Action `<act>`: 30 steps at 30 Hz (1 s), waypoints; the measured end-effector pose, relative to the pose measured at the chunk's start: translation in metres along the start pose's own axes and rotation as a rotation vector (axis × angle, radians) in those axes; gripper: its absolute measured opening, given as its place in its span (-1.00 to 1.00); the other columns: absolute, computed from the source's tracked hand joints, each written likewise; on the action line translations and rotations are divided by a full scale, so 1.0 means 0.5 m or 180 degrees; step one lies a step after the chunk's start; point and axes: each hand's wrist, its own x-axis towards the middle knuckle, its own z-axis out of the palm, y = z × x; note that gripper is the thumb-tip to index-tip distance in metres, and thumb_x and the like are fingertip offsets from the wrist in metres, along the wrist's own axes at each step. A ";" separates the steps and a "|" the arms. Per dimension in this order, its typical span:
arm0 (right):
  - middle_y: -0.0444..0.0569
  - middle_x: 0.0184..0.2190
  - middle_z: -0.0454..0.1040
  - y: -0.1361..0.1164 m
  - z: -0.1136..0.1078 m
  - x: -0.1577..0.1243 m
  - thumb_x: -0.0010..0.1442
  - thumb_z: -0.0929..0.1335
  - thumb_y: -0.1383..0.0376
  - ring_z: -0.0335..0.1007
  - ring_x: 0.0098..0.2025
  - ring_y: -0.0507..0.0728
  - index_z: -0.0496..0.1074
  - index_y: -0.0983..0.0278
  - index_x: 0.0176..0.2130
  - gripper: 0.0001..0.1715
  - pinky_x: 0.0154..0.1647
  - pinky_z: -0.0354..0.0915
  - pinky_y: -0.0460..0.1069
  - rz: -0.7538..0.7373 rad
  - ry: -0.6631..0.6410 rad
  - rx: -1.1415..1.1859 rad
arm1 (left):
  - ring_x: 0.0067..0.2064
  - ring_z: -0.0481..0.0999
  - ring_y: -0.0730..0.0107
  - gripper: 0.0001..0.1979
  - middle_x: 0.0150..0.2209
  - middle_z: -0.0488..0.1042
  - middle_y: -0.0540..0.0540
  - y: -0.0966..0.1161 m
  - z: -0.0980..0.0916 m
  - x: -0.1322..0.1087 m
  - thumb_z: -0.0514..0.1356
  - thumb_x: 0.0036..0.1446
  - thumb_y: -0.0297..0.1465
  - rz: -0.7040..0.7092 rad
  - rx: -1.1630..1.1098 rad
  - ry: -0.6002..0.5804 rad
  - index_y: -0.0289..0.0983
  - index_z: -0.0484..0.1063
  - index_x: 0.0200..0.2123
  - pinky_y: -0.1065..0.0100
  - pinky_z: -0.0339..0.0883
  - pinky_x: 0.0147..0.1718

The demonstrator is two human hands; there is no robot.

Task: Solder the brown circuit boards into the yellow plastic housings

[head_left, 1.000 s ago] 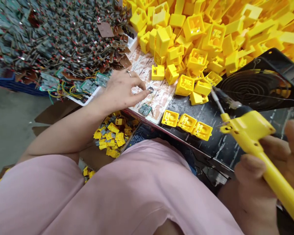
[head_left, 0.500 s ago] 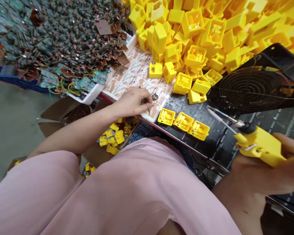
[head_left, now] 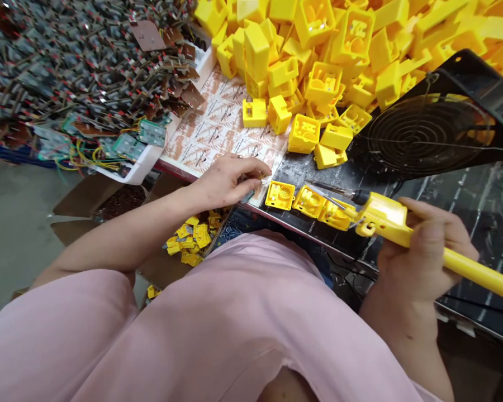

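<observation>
My left hand (head_left: 224, 181) rests at the near edge of a patterned sheet (head_left: 218, 125), its fingers pinched on a small grey circuit board with thin wires. My right hand (head_left: 421, 251) is wrapped round the yellow handle of a soldering iron (head_left: 385, 220). The iron's metal tip (head_left: 322, 187) points left over a row of three open yellow plastic housings (head_left: 308, 201) on the black mat (head_left: 360, 173). The left fingertips sit just left of the first housing.
A big heap of yellow housings (head_left: 339, 44) fills the back. A pile of dark circuit boards (head_left: 79, 61) lies at the left, partly in a white tray (head_left: 145, 164). A black fan (head_left: 427, 134) stands at the right. A cardboard box with finished yellow parts (head_left: 190, 237) sits below the edge.
My left hand has drawn back toward me from the small metal ring and closed on the grey board. My right hand has swung the soldering iron left and down over the three housings.
</observation>
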 end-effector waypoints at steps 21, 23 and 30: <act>-0.05 -0.46 0.61 0.008 -0.004 -0.012 0.14 0.51 -0.06 0.38 -0.53 0.01 0.71 0.22 -0.22 -0.58 -0.50 0.26 -0.08 0.0043 -0.0151 0.0267 | -0.09 0.59 0.20 -0.71 -0.20 0.66 -0.07 -0.009 0.039 -0.023 0.06 0.39 -0.38 0.0343 0.1164 0.0518 -0.19 0.59 -0.26 -0.16 0.17 0.25; -0.05 -0.49 0.59 0.009 -0.002 -0.014 0.21 0.46 -0.10 0.37 -0.54 0.00 0.71 0.23 -0.25 -0.52 -0.51 0.26 -0.09 -0.0063 -0.0043 0.0282 | -0.03 0.57 0.18 -0.73 -0.18 0.64 -0.08 -0.015 0.045 -0.028 0.06 0.39 -0.39 0.0235 0.1118 0.0634 -0.18 0.58 -0.21 -0.18 0.14 0.29; -0.09 -0.22 0.69 -0.023 0.003 -0.017 0.13 0.56 0.33 0.52 -0.43 -0.04 0.65 0.14 -0.01 -0.61 -0.44 0.42 -0.16 -0.0448 -0.0739 0.0211 | -0.16 0.58 0.30 -0.78 -0.27 0.63 -0.03 0.002 0.041 -0.018 0.12 0.35 -0.37 0.0210 0.0444 0.0547 -0.19 0.61 -0.20 -0.16 0.13 0.29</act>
